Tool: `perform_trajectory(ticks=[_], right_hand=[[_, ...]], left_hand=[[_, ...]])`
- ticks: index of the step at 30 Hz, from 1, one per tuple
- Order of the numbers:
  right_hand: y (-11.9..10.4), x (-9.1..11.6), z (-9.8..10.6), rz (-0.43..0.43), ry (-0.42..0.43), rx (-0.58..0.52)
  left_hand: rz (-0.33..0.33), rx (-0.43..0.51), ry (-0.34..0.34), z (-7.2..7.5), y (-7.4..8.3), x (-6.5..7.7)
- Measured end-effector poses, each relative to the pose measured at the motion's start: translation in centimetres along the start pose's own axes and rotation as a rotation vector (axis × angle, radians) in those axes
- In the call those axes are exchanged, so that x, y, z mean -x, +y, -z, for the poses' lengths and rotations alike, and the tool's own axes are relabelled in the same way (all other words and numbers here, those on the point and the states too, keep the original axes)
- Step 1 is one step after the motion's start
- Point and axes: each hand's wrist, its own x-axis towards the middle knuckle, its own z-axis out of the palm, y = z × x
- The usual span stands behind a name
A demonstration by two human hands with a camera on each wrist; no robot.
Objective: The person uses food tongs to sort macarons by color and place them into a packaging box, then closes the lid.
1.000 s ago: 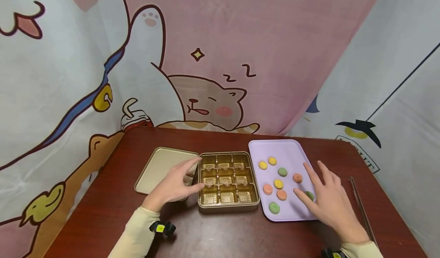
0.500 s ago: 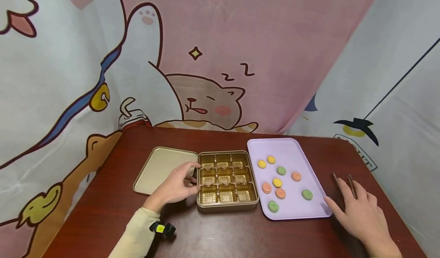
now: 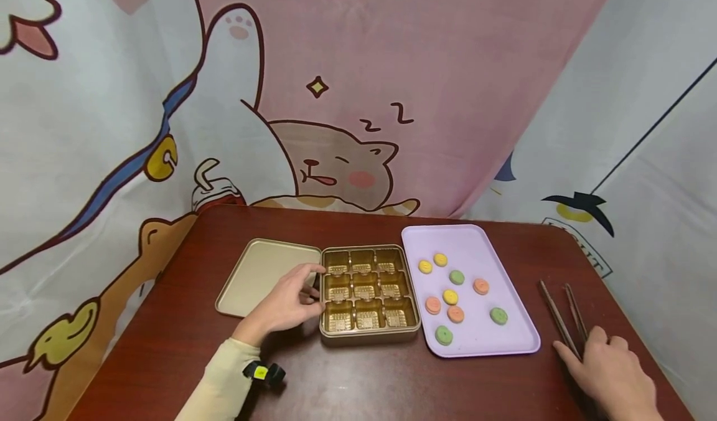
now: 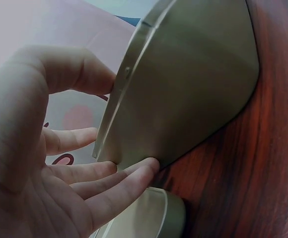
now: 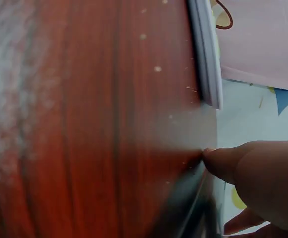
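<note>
A gold tin (image 3: pixel 370 337) with several empty moulded compartments stands mid-table. My left hand (image 3: pixel 310 290) holds its left wall, thumb on the rim and fingers against the side. In the left wrist view the same hand (image 4: pixel 126 124) spans the tin's wall (image 4: pixel 193 84) from rim to base. To the right is a lilac tray (image 3: pixel 476 243) with several yellow, green and orange round cookies (image 3: pixel 450 297). Right of the tray lie two dark chopsticks (image 3: pixel 557 315). My right hand (image 3: pixel 582 346) curls over their near ends. In the right wrist view a fingertip (image 5: pixel 223 161) touches a dark stick (image 5: pixel 188 208).
The tin's lid (image 3: pixel 260 274) lies flat on the dark red table (image 3: pixel 358 383), left of the tin and partly under my left hand; it shows again as the lid (image 4: pixel 149 213). A cartoon-printed cloth (image 3: pixel 336 97) hangs behind. The table's right edge runs close to the chopsticks.
My right hand left the tray, moved right and back toward me, and now rests on the chopsticks' near ends. My left hand's fingers curled against the tin's side.
</note>
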Motion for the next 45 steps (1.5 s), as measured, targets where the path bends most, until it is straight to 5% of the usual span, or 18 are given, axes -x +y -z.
perform_trajectory(ticks=[11,29,37,45], right_hand=[[-0.1,-0.7,-0.3,0.022,-0.035,-0.015],[-0.8,0.7,0.6,0.069,0.198,-0.220],[-2.4,1.2,1.8,0.082,0.035,-0.136],[-3.5,1.8,2.0,0.228,-0.005,-0.053]], left_hand=[[0.006,0.001,0.001,-0.1,0.3,0.2],[0.005,0.001,0.006,0.0,0.3,0.2],[0.010,0.006,0.009,0.0,0.2,0.2],[0.005,0.012,0.009,-0.1,0.2,0.2]])
